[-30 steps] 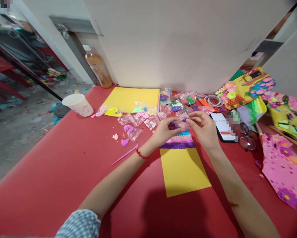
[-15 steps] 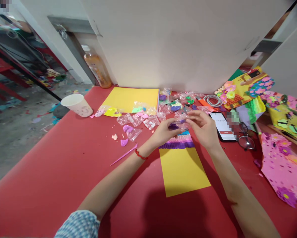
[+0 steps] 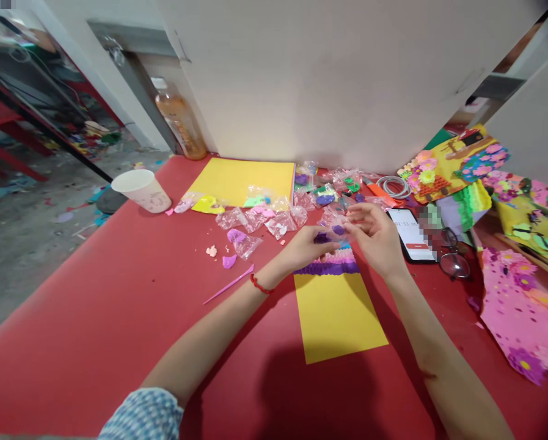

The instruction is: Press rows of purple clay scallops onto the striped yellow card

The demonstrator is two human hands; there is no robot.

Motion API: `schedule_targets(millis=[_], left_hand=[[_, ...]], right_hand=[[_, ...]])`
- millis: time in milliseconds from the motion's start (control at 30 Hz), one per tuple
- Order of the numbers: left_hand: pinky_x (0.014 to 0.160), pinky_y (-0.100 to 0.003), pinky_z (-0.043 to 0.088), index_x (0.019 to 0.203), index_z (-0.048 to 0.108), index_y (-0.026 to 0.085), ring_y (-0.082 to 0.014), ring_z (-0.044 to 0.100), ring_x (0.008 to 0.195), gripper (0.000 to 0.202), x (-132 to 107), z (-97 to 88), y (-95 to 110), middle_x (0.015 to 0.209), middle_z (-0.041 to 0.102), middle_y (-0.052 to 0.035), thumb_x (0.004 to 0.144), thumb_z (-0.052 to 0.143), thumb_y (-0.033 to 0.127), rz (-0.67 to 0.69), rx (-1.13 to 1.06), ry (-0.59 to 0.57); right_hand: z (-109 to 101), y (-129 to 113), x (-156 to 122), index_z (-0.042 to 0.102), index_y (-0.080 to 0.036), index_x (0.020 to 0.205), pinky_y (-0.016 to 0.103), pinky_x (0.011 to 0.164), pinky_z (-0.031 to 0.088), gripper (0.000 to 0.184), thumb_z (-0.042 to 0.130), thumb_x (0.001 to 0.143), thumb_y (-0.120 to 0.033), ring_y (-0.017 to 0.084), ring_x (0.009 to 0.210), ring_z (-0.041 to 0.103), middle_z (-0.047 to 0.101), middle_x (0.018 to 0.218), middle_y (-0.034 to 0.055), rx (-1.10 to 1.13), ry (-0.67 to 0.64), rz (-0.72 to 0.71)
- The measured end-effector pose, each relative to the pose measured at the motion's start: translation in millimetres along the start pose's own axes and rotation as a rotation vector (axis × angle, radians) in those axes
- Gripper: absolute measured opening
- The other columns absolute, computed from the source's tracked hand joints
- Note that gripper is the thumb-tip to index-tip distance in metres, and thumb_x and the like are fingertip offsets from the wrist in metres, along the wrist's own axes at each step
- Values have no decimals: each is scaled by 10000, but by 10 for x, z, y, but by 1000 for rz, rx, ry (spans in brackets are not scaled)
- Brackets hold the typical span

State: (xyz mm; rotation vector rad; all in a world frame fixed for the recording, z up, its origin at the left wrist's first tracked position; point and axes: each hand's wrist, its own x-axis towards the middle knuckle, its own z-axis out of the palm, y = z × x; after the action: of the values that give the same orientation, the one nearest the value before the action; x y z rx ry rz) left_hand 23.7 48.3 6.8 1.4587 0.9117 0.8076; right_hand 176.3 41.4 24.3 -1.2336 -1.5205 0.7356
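Observation:
My left hand [image 3: 303,247] and my right hand [image 3: 375,238] meet above the far end of a yellow paper strip [image 3: 338,318] on the red table [image 3: 118,318]. Together they pinch a small clear plastic bag with purple clay [image 3: 332,230] in it. The strip's far end carries rows of purple, pink and blue ruffled clay [image 3: 328,263]. A red bead bracelet [image 3: 261,285] sits on my left wrist.
Several small clear bags of coloured clay [image 3: 264,217] lie behind my hands. A pink modelling stick [image 3: 228,285], a paper cup [image 3: 142,190], a yellow sheet [image 3: 244,181], a bottle [image 3: 181,121], a phone [image 3: 410,233], glasses [image 3: 454,261] and colourful craft sheets [image 3: 521,305] surround the spot.
My hands have stayed in place, with the fingers working slightly on the small bag. The view has shifted a little.

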Motion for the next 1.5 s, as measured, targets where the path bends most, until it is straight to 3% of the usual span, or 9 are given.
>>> schedule_targets(millis=[167,367,667,833,933,1033,1133,1367,1500], left_hand=[[450,-189,366,713,636,94,-62,464,447,86,-13,-19,4,522,538,26,725,630,179,-28,-31,-34],[500,-201,385,738,633,98,-63,481,493,137,-5,9,-8,571,546,24,706,666,227,-27,-79,12],[512,-214,397,685,640,97,-86,516,522,371,1,47,-44,607,592,-29,763,617,459,-44,-319,27],[533,-221,405,725,658,110,-110,543,559,344,-6,8,-2,608,600,-27,776,607,447,10,-273,49],[477,-210,342,680,654,124,-83,458,476,350,-10,13,-4,513,523,19,790,592,450,69,-170,65],[458,-210,316,598,623,122,-75,415,438,400,6,35,-52,461,481,30,801,571,463,85,-138,67],[516,-217,377,605,616,120,-100,503,514,414,31,45,-88,549,576,-9,803,559,480,105,-143,89],[558,-232,403,743,668,115,-119,531,572,504,26,16,-64,651,632,-49,790,502,589,173,-179,110],[568,-238,416,683,640,118,-113,514,546,530,14,33,-83,598,594,-31,794,474,609,226,-100,106]], right_hand=[[-18,-16,-17,519,-233,1017,325,706,498,223,523,794,-243,137,642,608,582,658,-46,-113,-132,-17],[-7,5,-10,536,-231,972,321,805,495,202,475,791,-165,152,885,629,615,964,18,-70,-105,-90],[5,-131,-58,535,-226,1017,311,738,490,292,513,743,-128,175,805,647,675,821,10,-274,-254,-175],[17,-123,-58,553,-238,1042,317,732,485,313,590,736,-185,181,795,648,690,861,11,-240,-214,-161],[-5,-114,-50,570,-242,1050,317,696,479,295,583,759,-201,179,760,640,692,842,13,-246,-187,-151],[-35,-87,-45,587,-249,1071,384,783,447,333,611,745,-187,203,790,618,689,799,14,-376,-266,-177],[-41,-62,-52,605,-279,1083,476,890,364,328,608,764,-199,236,896,581,686,849,32,-526,-327,-229],[-4,-123,-80,573,-282,1157,461,945,323,404,648,760,-257,244,1003,548,680,965,53,-532,-135,-337],[31,-109,-94,529,-290,1199,475,990,290,418,599,793,-220,227,1037,567,650,1113,47,-513,-281,-359]])
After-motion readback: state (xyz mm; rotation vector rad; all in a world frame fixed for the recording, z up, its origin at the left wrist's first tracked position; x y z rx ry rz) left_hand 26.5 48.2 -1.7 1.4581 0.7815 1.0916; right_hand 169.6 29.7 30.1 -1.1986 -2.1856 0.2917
